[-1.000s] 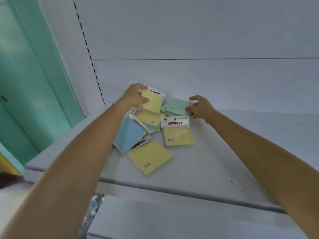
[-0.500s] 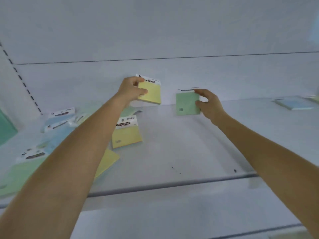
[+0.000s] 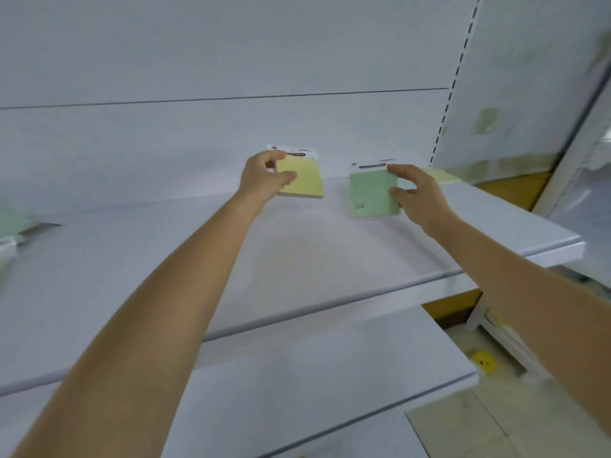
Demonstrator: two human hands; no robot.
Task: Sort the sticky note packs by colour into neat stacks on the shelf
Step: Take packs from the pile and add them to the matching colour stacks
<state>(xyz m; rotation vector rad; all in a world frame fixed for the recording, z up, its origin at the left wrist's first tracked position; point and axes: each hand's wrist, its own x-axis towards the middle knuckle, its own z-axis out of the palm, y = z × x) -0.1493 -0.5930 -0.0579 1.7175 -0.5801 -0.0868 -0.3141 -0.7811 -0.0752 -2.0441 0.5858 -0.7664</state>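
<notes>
My left hand (image 3: 264,178) pinches a yellow sticky note pack (image 3: 305,180) with a white header, held just above the white shelf (image 3: 297,259) near its back. My right hand (image 3: 418,193) grips a green sticky note pack (image 3: 372,193) by its right edge, also lifted over the shelf. Behind my right hand a yellow pack (image 3: 441,176) lies flat at the shelf's far right end. At the far left edge of the view, blurred green packs (image 3: 16,226) from the mixed pile are partly cut off.
The shelf's back panel (image 3: 231,61) is plain white, with a slotted upright (image 3: 453,77) at the right. A lower shelf (image 3: 314,375) juts out below. To the right are a glossy panel, the floor and a small yellow object (image 3: 483,361) on it.
The view has swung right along the shelf. Both hands have carried their packs rightward away from the mixed pile, which is now almost out of view at the left.
</notes>
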